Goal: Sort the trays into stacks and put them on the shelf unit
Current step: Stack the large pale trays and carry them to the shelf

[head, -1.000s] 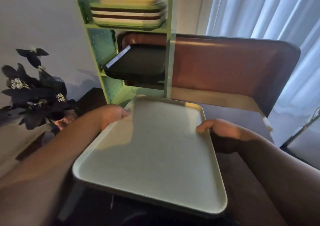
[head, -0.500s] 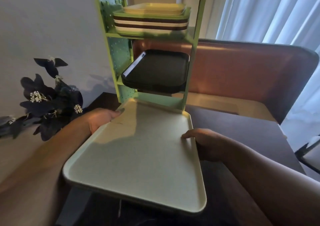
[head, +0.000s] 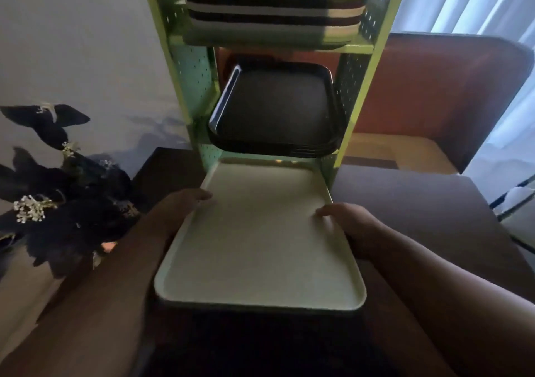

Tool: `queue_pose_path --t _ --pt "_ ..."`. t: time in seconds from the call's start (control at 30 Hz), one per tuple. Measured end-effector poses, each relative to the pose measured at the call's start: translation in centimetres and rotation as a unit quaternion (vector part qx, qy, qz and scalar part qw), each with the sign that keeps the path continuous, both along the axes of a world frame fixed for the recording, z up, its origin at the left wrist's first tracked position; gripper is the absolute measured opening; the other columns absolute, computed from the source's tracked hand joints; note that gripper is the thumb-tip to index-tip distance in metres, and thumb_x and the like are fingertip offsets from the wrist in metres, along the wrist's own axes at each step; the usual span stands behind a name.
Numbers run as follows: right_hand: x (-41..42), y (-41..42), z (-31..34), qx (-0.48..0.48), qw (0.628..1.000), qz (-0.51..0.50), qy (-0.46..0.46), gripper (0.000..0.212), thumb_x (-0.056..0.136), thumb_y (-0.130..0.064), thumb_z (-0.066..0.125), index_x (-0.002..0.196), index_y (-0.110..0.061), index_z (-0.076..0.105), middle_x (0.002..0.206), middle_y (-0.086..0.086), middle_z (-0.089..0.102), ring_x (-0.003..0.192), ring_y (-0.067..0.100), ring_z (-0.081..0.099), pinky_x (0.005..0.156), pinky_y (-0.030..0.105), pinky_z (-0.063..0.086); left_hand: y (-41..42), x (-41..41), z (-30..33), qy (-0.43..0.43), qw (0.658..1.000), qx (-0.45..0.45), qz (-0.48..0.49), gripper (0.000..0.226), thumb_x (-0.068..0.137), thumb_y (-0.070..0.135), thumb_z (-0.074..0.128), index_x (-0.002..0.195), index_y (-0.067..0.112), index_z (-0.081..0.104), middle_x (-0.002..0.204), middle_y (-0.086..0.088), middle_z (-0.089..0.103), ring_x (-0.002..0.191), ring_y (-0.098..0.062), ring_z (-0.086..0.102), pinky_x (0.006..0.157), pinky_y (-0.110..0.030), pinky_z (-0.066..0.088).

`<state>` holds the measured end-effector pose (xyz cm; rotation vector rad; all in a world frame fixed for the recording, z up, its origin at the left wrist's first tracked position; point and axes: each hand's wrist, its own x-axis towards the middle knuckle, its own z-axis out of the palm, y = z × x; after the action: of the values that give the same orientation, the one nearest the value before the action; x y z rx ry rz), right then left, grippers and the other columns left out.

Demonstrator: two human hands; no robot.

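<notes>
I hold a pale green tray (head: 260,240) by its two long sides. My left hand (head: 182,206) grips the left rim with the thumb on top, and my right hand (head: 350,223) grips the right rim the same way. The tray's far end sits inside the bottom bay of the green shelf unit (head: 362,93). A stack of black trays (head: 278,113) fills the middle shelf. On the top shelf lies a stack of mixed light and dark trays (head: 272,11).
The shelf unit stands on a dark table (head: 419,203). A dark artificial plant (head: 58,191) is at the left, close to my left forearm. A brown padded bench back (head: 440,87) and white curtains (head: 474,0) are behind on the right.
The pale green tray has moved forward and turned straight, and its far end has gone into the bottom bay of the shelf unit. Both hands have kept their grip on its rims.
</notes>
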<state>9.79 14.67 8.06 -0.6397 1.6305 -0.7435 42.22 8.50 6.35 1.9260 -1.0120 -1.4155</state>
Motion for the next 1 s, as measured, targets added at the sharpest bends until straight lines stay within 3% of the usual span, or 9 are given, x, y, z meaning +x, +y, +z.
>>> queue_pose_path --t 0.13,0.3,0.37,0.47,0.57,0.63,0.73,0.9,1.0 --pt "-0.5 0.7 -0.9 0.004 0.996 -0.042 -0.079 0.031 0.089 -0.016 0.063 0.11 0.007 0.068 0.088 0.021 0.073 0.066 0.032 0.07 0.061 0.033 0.056 -2.1 -0.6 -2.5 0.017 1.0 -0.002 0.009 0.014 0.084 0.023 0.065 0.075 0.015 0.072 0.121 -0.03 0.064 0.095 -0.035 0.061 0.094 -0.044 0.05" --pt "-0.1 3.8 -3.7 0.089 0.987 -0.021 -0.132 0.034 0.086 -0.021 0.067 0.113 0.0 0.068 0.09 0.017 0.074 0.077 0.033 0.069 0.082 0.044 0.056 -3.3 -1.9 -3.5 0.086 0.992 0.055 0.068 0.041 0.077 0.034 0.069 0.102 0.002 0.069 0.093 -0.021 0.067 0.072 -0.033 0.062 0.066 -0.035 0.049" --pt "0.3 4.8 -4.8 0.106 0.986 -0.007 -0.13 0.034 0.088 -0.022 0.069 0.113 0.0 0.065 0.08 0.014 0.072 0.061 0.029 0.066 0.062 0.037 0.056 -4.0 -2.1 -3.9 0.089 0.99 0.055 0.093 0.056 0.07 0.039 0.075 0.109 -0.001 0.07 0.093 -0.019 0.068 0.074 -0.033 0.064 0.065 -0.036 0.051" --pt "1.2 4.7 -5.8 0.064 0.986 -0.068 -0.136 0.02 0.097 -0.018 0.061 0.107 0.0 0.065 0.07 0.009 0.07 0.047 0.017 0.062 0.037 0.024 0.047 -3.5 -2.9 -4.3 0.114 0.987 0.079 0.086 0.032 0.092 0.03 0.064 0.096 -0.001 0.066 0.071 -0.017 0.068 0.067 -0.03 0.058 0.059 -0.034 0.046" --pt "2.0 3.5 -6.7 0.029 0.989 -0.103 -0.104 0.028 0.1 -0.024 0.059 0.11 0.002 0.065 0.077 0.011 0.069 0.055 0.019 0.062 0.04 0.023 0.048 -2.2 -3.2 -5.3 0.158 0.978 0.129 0.051 0.03 0.1 0.03 0.051 0.089 0.005 0.065 0.08 -0.017 0.072 0.075 -0.03 0.06 0.072 -0.038 0.049" --pt "2.4 2.5 -7.0 0.026 0.988 -0.122 -0.092 0.032 0.099 -0.029 0.06 0.108 0.001 0.066 0.072 0.009 0.068 0.052 0.017 0.061 0.044 0.024 0.048 -1.5 -3.0 -6.1 0.177 0.976 0.125 0.035 0.026 0.1 0.025 0.052 0.101 0.004 0.068 0.1 -0.019 0.068 0.082 -0.03 0.063 0.083 -0.041 0.05" --pt "3.0 0.4 -6.9 0.027 0.985 -0.148 -0.079 0.039 0.099 -0.032 0.059 0.107 0.006 0.063 0.075 0.013 0.064 0.048 0.02 0.059 0.051 0.029 0.05 -0.8 -2.7 -7.1 0.191 0.971 0.135 0.058 0.022 0.097 0.02 0.056 0.11 0.006 0.068 0.105 -0.019 0.069 0.09 -0.033 0.065 0.091 -0.047 0.052" --pt "4.1 -2.3 -6.7 0.042 0.987 -0.139 -0.062 0.025 0.103 -0.019 0.048 0.097 0.003 0.057 0.077 0.017 0.061 0.046 0.023 0.059 0.047 0.03 0.055 -1.2 -3.2 -7.4 0.192 0.969 0.089 0.126 0.011 0.099 0.001 0.049 0.093 0.003 0.058 0.087 -0.018 0.061 0.072 -0.029 0.059 0.037 -0.031 0.055" --pt "4.5 -2.8 -6.6 0.043 0.99 -0.116 -0.061 0.02 0.1 -0.009 0.046 0.087 -0.001 0.058 0.074 0.016 0.062 0.058 0.028 0.059 0.066 0.04 0.056 -1.7 -3.7 -7.8 0.122 0.981 0.001 0.15 0.007 0.095 -0.006 0.054 0.093 -0.003 0.06 0.087 -0.018 0.061 0.068 -0.024 0.058 0.04 -0.026 0.054"
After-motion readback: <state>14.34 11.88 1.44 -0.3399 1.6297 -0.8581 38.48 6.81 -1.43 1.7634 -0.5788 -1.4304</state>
